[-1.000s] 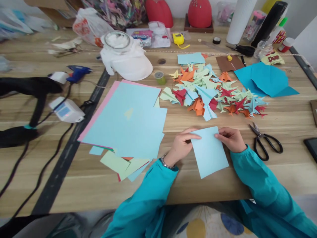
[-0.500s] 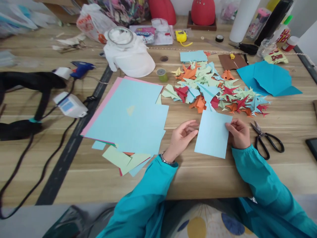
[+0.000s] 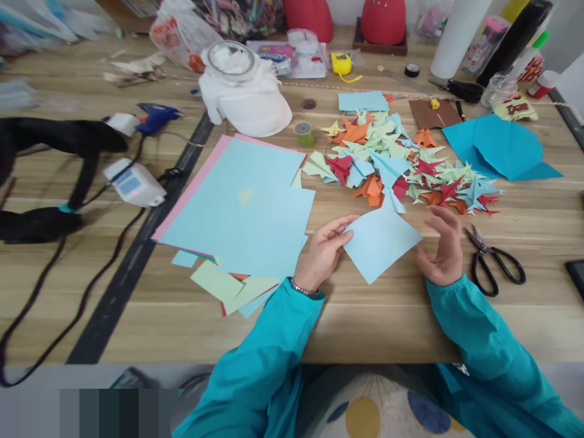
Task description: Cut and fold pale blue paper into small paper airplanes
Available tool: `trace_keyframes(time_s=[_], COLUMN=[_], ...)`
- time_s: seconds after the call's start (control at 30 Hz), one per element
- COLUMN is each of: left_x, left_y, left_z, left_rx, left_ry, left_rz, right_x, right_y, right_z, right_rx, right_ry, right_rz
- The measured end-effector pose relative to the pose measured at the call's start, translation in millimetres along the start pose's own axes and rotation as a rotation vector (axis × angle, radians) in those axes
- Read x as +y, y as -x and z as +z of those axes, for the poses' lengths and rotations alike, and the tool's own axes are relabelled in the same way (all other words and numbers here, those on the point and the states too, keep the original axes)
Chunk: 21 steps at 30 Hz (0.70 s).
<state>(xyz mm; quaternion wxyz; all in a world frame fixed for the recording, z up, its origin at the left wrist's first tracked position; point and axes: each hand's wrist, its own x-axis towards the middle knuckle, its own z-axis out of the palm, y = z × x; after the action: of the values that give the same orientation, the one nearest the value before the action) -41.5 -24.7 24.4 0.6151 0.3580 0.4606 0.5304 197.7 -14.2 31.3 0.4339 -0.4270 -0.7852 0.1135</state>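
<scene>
Between thumb and fingers my left hand pinches the left corner of a light blue sheet of paper, tilted like a diamond above the table. My right hand is off the sheet, to its right, with thumb and fingers apart and nothing in them. Black-handled scissors lie just right of that hand. Beyond the sheet spreads a heap of folded paper shapes in green, orange, red and blue. Left of my left hand lies a stack of large light blue and pink sheets, with cut pieces at its near edge.
A blue glue gun and black cables lie at the left, near a white box. At the back stand a white-wrapped object, a yellow tape measure and a white roll. A folded teal sheet lies right.
The light blue sheet has turned into a diamond position. My left hand has taken hold of its corner, and my right hand has let go and opened.
</scene>
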Motion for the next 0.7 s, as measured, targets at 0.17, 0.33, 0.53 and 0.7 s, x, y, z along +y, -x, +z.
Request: trace_keyframes(time_s=[0.17, 0.33, 0.53, 0.7], left_x=[0, -5, 2, 8], left_y=[4, 3, 5, 5], left_z=[0.1, 1.4, -4.1, -7.0], left_rx=[-0.140, -0.283, -0.382, -0.508], left_ry=[-0.486, -0.973, -1.085, -1.042], left_rz=[0.111, 0.462, 0.606, 0.556], right_x=[-8, -6, -1, -1], right_y=[4, 9, 7, 6], right_z=[2, 11, 8, 6], right_rx=[-0.228, -0.449, -0.493, -0.481], right_ry=[0.153, 0.188, 0.203, 0.163], right_rz=[-0.308, -0.408, -0.305, -0.244])
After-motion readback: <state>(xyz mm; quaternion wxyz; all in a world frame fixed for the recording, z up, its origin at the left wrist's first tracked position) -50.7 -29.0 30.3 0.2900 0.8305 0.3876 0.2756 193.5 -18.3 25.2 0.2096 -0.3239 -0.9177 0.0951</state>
